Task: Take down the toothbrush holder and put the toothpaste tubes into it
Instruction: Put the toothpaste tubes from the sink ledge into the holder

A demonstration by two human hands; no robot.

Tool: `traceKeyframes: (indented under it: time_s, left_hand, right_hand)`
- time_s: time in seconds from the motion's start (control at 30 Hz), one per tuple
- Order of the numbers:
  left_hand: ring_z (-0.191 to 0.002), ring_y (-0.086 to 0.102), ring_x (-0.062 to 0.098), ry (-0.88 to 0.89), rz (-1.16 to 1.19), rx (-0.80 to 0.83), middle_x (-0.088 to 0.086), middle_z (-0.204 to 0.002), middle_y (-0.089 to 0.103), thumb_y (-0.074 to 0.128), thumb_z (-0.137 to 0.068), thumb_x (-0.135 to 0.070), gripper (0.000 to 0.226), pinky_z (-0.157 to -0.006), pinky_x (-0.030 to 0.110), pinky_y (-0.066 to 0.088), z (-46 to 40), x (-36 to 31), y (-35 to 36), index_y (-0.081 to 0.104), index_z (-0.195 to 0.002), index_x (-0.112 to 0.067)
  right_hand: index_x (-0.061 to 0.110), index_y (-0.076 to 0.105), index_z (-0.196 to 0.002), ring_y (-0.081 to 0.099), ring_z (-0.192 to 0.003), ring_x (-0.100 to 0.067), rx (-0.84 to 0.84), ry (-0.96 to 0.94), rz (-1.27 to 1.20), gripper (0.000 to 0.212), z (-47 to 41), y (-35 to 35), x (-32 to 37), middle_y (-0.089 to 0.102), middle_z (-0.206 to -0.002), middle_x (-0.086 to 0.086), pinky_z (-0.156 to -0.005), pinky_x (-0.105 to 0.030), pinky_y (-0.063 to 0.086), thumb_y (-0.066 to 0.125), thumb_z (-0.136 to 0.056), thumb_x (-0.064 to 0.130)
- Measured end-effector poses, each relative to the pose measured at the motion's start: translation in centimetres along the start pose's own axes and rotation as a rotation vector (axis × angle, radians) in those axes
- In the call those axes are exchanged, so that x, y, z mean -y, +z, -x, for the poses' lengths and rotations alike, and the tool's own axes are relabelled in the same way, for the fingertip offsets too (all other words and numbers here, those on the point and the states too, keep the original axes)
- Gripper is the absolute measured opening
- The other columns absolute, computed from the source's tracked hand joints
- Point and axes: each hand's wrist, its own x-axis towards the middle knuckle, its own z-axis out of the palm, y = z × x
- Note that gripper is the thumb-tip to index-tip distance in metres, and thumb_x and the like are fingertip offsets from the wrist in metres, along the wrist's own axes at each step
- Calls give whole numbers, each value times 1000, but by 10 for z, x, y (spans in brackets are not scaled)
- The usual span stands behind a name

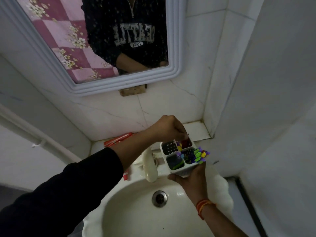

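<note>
Holder: white toothbrush holder, four compartments, held in the air over the back right part of the sink, just right of the tap; tilted slightly.
Right hand: right hand cups the holder from below and on its near side; fingers curled around the base, closed on it. Red-orange thread band on the wrist.
Left hand: left hand above the holder's far right compartment, fingers bunched and pointing down into it, pinched on a dark red item; whether this is a toothpaste tube I cannot tell.
Holder contents: far left compartment shows bare perforated floor; near left holds a dark object with a green edge; colourful purple, green and yellow pieces spill over the right rim.
Ledge: red toothpaste tube lies flat on the ledge behind the sink, at its left end, partly hidden by the left forearm.
Sink rim: small red-capped item at the left rim, mostly hidden under the forearm.
Drain: metal drain in the middle of the basin.
Wall: mirror above, reflecting a dark sweatshirt.
</note>
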Motion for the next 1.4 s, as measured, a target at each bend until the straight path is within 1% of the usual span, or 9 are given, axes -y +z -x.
traceKeyframes:
  time_s: [0.13, 0.2, 0.33, 0.67, 0.77, 0.9, 1.1, 1.27, 1.4]
  left_hand:
    - [-83, 77, 19, -181, 128, -114, 6, -90, 81, 74, -85, -17, 15, -82, 28, 62, -6, 34, -17, 82, -97, -11]
    - [-101, 73, 21, -275, -3, -166, 8, -106, 78, 70, -88, -16, 20, -90, 19, 51, -8, 60, -19, 80, -103, -9]
    - [-120, 61, 34, -435, -313, 61, 18, -129, 66, 63, -91, -27, 43, -99, 30, 47, -10, 107, -4, 65, -125, -2]
    - [-106, 65, 36, -381, -384, 115, 21, -116, 66, 71, -82, -25, 36, -77, 31, 47, -25, 127, 31, 64, -111, -4]
    - [-107, 64, 35, -356, -315, 99, 21, -112, 69, 69, -85, -29, 37, -82, 33, 49, -29, 111, 26, 69, -110, -2]
    - [-89, 73, 19, -281, -185, -5, 8, -101, 77, 84, -76, -24, 35, -84, 32, 59, -23, 57, -12, 78, -108, -12]
    - [-50, 66, -3, -223, -222, 39, -7, -71, 72, 86, -74, -22, 22, -49, 8, 48, -5, -19, -53, 78, -94, -17]
    - [-81, 77, 14, -231, -249, 135, 4, -93, 80, 77, -83, -14, 22, -83, 29, 62, -4, -40, -23, 78, -104, -10]
    - [-73, 71, 10, -283, -16, 169, 3, -103, 79, 71, -88, -13, 23, -78, 25, 60, -3, -35, -15, 76, -110, -12]
  right_hand:
    - [15, 38, -148, 59, -139, -21, -14, 1, 21, 141, -2, 0, -3, 59, -146, -2, -113, -37, 54, 99, -33, 70]
    - [16, 39, -148, 59, -140, -21, -14, 11, 33, 142, -5, -2, -5, 59, -146, -2, -114, -45, 54, 100, -32, 71]
    - [14, 43, -146, 61, -138, -20, -21, 32, 66, 137, -6, -3, -9, 62, -144, -3, -111, -46, 56, 102, -34, 67]
    - [14, 43, -148, 61, -138, -17, -12, 7, 70, 140, -6, -2, -12, 62, -145, -1, -112, -36, 54, 99, -33, 72]
    - [12, 44, -147, 62, -135, -16, 2, 13, 75, 141, -6, -3, -12, 63, -144, -1, -109, -28, 53, 97, -33, 76]
    - [15, 41, -148, 62, -136, -19, -1, 20, 99, 140, -5, -5, -10, 62, -145, 0, -108, -40, 58, 99, -34, 73]
    - [16, 33, -154, 56, -144, -20, 11, 9, 65, 145, -1, -4, -1, 55, -153, -2, -114, -40, 54, 97, -37, 72]
    - [18, 38, -148, 58, -139, -18, 9, -9, 73, 131, 0, -5, 1, 58, -147, 1, -112, -36, 55, 104, -42, 56]
    - [20, 38, -145, 59, -138, -20, 1, -11, 78, 130, 0, -5, -1, 58, -145, 0, -111, -38, 56, 101, -40, 64]
